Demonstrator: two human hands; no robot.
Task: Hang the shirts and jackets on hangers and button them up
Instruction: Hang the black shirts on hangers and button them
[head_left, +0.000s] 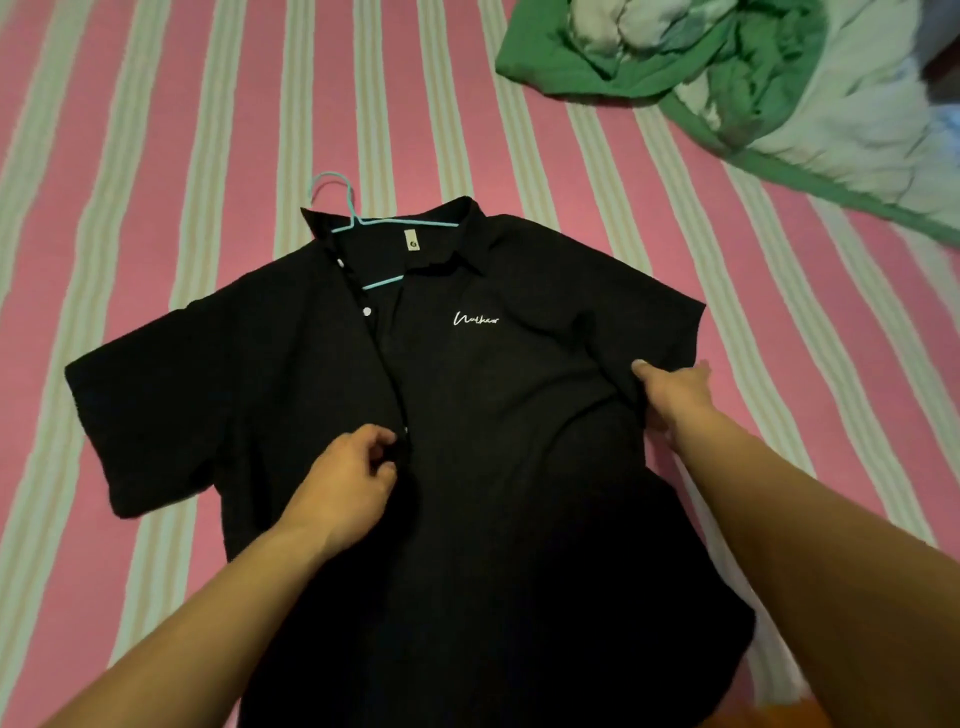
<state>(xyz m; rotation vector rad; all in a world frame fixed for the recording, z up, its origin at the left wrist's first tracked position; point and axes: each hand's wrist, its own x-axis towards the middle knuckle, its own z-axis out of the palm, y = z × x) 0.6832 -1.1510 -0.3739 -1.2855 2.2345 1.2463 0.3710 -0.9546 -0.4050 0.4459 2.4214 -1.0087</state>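
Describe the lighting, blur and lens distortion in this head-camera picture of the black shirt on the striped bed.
Head view: dim, warm light; the black short-sleeved shirt loses nearly all fold detail. Wide-angle lens bends the pink-and-cream striped bedsheet lines outward. The crumpled green-and-white blanket looks soft and smeared at the corner. No glare.

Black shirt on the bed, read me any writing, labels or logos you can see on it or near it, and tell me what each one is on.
White script on the chest of the black shirt: a cursive word, perhaps "Nathan", too loose to read surely.
Neck label inside the collar: a small round mark, too small to read.
The hanger, striped bedsheet and green bedding: no text.
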